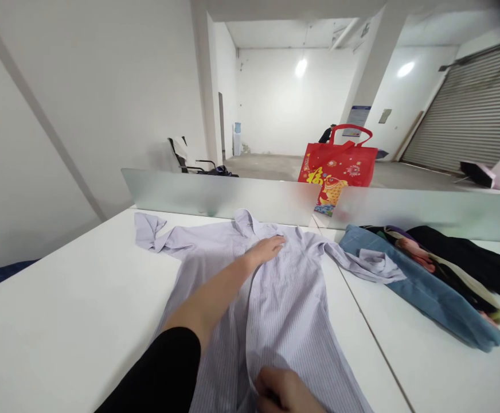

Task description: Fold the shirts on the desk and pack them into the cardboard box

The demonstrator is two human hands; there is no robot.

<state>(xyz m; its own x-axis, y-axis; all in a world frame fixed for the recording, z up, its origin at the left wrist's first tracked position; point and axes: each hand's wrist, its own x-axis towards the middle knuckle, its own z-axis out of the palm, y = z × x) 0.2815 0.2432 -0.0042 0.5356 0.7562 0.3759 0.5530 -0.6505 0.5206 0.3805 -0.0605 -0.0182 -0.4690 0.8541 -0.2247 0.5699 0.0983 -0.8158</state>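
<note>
A pale lavender striped long-sleeved shirt lies front up on a white table, its collar at the far side and its sleeves out to both sides. My left hand reaches across it and rests on the chest just below the collar, fingers stretched out over the cloth. Low in view, my right hand is closed at the shirt's front edge near the hem, fingers curled round the fabric. The lower hem runs out of view.
Folded blue jeans and dark clothes lie at the right, with the shirt's cuff overlapping the jeans. A frosted divider runs along the table's far edge. Behind it stands a red bag; a chair is farther left.
</note>
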